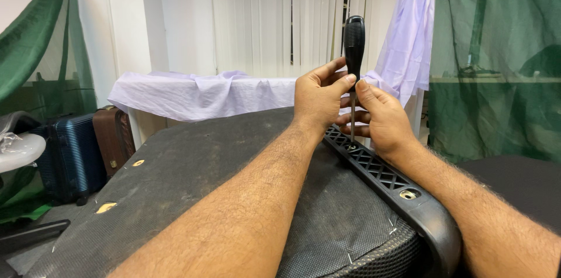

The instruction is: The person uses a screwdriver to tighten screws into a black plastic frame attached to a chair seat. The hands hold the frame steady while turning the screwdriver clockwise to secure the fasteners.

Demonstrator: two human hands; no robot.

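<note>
- Left hand (317, 98): fingers curled around the screwdriver (353, 50), at the handle's lower end.
- Right hand (383, 117): thumb and fingers pinching the shaft.
- Screwdriver: upright, centre-far, tip on the black plastic armrest bracket (397, 187), which lies on the upturned seat base (193, 178).

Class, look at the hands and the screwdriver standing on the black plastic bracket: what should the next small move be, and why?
Probably a slow twist of the screwdriver with downward pressure. It stands upright, its tip in a hole of the black bracket on the upturned seat base. The left hand and the right hand both grip it near the handle's lower end, steadying it.
</note>
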